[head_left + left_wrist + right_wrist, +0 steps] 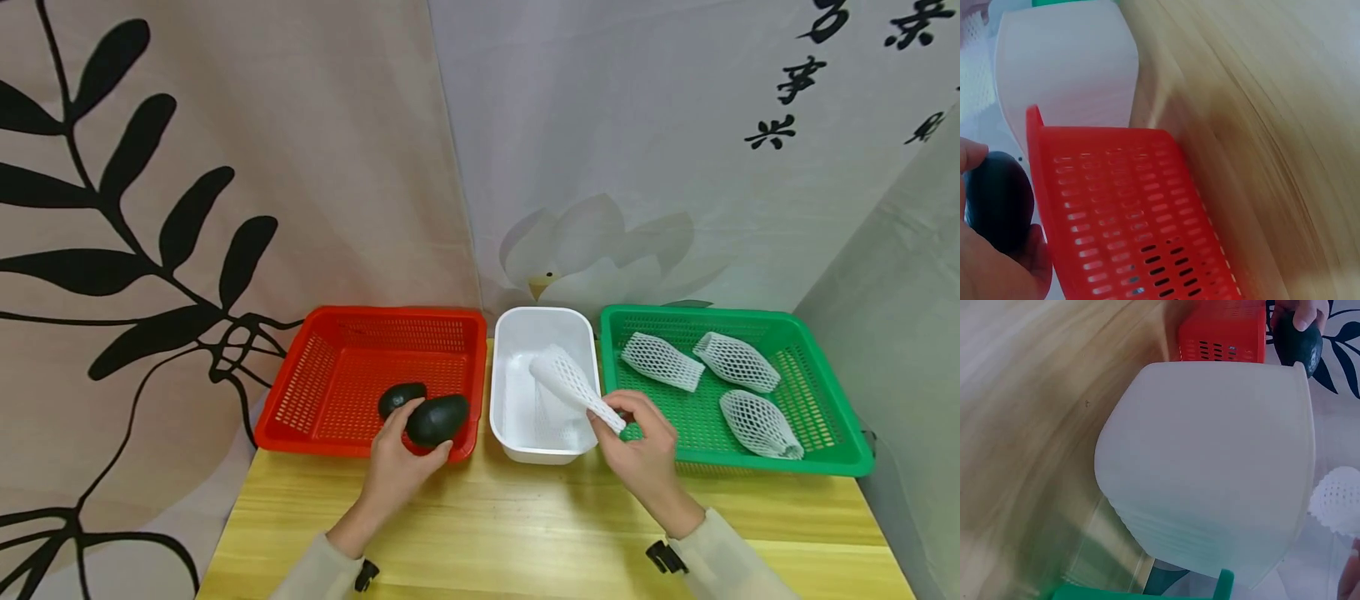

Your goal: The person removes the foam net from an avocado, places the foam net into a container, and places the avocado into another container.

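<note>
- Noted one cloth backdrop, printed with black leaves at left and one pale flower behind the containers.
- Counted one wooden table, beneath all three containers.
- Counted one green basket at right, with three white foam nets lying inside, well apart from the held one. Cannot tell their contents.
- Counted one red basket at left, with one dark green fruit inside, toward the near right corner.
- Counted one white bin, placed between both baskets.
- Counted two pale sleeves, one per arm.
- Observed one right hand: thumb and fingertips pinched narrow on the slim end of a fourth foam net, tilted over the white bin, wide end toward the backdrop.
- Observed one left hand: thumb and fingers spread round a second dark green fruit, raised above the red basket's rim at the near right corner.
- Totalled four foam nets and two dark green fruits.
- Noted at least five black brush characters at upper right. Read one as 兴; cannot read the others with certainty.
- Counted two black fittings, one at each cuff.
</note>
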Demonstrator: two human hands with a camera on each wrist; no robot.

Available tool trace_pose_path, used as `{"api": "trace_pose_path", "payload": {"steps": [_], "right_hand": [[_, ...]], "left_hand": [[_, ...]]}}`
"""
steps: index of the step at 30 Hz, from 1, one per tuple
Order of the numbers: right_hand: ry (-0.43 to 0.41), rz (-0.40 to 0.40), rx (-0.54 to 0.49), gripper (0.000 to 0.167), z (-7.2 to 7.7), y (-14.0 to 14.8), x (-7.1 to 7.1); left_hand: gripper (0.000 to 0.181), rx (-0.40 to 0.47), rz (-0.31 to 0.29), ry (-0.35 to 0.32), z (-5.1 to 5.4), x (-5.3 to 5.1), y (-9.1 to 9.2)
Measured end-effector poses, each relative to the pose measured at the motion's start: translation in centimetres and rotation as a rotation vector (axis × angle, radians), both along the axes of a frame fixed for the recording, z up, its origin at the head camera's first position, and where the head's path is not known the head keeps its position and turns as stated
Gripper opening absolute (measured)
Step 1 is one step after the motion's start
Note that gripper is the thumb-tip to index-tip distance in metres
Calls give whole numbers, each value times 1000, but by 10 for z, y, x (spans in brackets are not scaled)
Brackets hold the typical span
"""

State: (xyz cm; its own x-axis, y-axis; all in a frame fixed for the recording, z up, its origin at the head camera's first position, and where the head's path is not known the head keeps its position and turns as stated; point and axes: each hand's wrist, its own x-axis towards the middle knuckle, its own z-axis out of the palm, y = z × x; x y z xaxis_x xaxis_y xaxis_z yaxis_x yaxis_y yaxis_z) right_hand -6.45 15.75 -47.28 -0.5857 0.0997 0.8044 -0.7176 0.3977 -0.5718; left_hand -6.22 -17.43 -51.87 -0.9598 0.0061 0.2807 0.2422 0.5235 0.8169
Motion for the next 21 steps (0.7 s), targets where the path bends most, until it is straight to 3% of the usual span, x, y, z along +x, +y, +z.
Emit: {"api": "trace_pose_path", "payload": {"steps": [8, 15, 21], "right_hand": [[-56, -100, 42, 27, -14, -3, -19], [-51, -106, 30, 25, -9, -9, -28], [-26, -116, 66, 26, -25, -9, -41]], "left_hand": [[70, -28, 58, -40, 1, -12, -5], [70, -79, 53, -141, 2, -26, -7], [69, -135, 24, -181, 1, -39, -7]]}}
